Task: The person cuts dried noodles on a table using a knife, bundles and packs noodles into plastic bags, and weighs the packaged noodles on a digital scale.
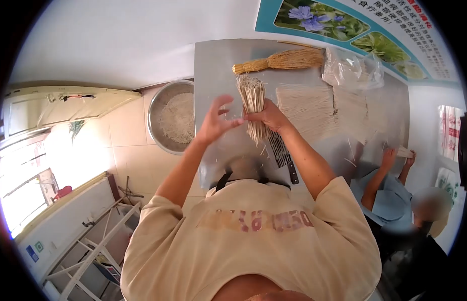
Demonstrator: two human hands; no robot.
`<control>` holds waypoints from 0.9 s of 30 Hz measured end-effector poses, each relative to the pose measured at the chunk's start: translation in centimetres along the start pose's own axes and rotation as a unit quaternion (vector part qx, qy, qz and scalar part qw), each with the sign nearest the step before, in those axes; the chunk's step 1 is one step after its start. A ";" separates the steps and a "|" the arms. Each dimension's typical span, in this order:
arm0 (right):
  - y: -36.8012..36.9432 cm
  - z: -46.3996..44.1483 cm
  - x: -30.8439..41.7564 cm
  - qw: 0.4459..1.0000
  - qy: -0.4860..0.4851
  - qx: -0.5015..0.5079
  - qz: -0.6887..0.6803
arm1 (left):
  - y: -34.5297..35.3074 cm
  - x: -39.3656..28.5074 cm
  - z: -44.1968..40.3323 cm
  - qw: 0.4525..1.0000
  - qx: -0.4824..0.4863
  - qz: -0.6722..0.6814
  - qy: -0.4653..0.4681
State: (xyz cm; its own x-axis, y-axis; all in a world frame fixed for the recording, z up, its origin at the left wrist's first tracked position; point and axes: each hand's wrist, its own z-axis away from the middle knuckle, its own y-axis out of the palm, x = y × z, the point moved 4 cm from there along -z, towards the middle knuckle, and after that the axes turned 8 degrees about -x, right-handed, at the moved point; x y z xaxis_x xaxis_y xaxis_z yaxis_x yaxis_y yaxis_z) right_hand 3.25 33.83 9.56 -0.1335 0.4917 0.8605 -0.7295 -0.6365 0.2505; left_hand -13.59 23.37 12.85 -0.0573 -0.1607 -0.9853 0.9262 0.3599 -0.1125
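My right hand (pixel 271 116) is wrapped around a thick bundle of dried noodles (pixel 253 95), its cut ends pointing up and away from me. Left of the bundle, my left hand (pixel 213 121) is open, fingers spread and curved, with the thumb tip close to the noodles; I cannot tell if it touches. Beside my right forearm lies a knife (pixel 292 173) with a black riveted handle and a dark patterned blade, partly hidden by the arm. More noodles (pixel 304 108) are spread in a flat layer to the right. Short broken bits lie below the bundle.
A straw hand broom (pixel 281 60) and a clear plastic bag (pixel 353 69) lie at the back of the metal table (pixel 213 60). A steel basin (pixel 156 131) with noodle scraps stands off its left edge. At right, another person's hands (pixel 389 159) hold a small noodle bundle.
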 end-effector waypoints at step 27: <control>-1.9 0.7 -1.4 0.885 -0.290 -0.080 0.355 | 7.9 1.9 -2.9 0.974 0.185 -0.055 0.116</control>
State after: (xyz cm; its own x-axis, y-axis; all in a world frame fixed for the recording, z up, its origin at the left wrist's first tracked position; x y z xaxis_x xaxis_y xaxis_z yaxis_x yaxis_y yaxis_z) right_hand 5.28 33.90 8.24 -0.2629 -0.4161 0.8705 -0.6922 -0.5472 -0.4706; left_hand -7.42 28.57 9.75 -0.2074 0.0487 -0.9770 0.9780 -0.0110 -0.2082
